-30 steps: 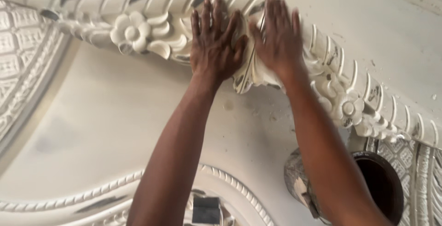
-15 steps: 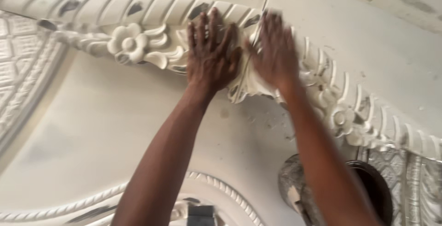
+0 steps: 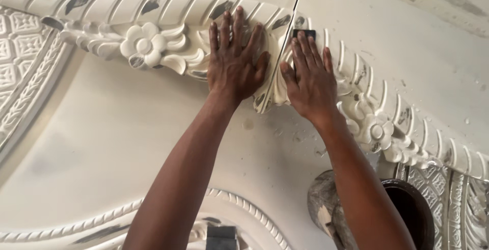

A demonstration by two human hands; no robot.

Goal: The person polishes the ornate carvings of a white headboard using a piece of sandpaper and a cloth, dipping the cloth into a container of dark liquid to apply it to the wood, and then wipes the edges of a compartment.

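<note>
The biggest thing I had in view was the flat cream panel [image 3: 127, 143], which filled most of the frame. Across its top ran the ornate plaster moulding [image 3: 168, 13], a curved band of ribbed flutes with dark smudges in several hollows. Under that band, left of the hands, sat a carved flower [image 3: 144, 45] with leaves curling off it. A thin straight seam [image 3: 294, 13] came down from the top edge and met the moulding right between the two hands. To the right the band went on with a second, smaller flower [image 3: 377, 130], and crumbs of plaster lay scattered on the panel below it.

The central leaf ornament [image 3: 275, 84] sat on the seam, and both hands were on it. My left hand [image 3: 235, 61] lay flat and open, fingers spread, pressing on the carving just left of the seam. My right hand [image 3: 308, 77] pressed flat as well, and a small dark block [image 3: 303, 33] showed just past its fingertips; I couldn't tell whether the fingers pinched it or merely rested over it.

As I judged it, the ornament was already seated against the band and was being held in place. The smudged hollows, the open seam and the loose crumbs suggested that filling and cleaning remained. A dark bucket [image 3: 407, 214], crusted with plaster, stood at the lower right.
</note>
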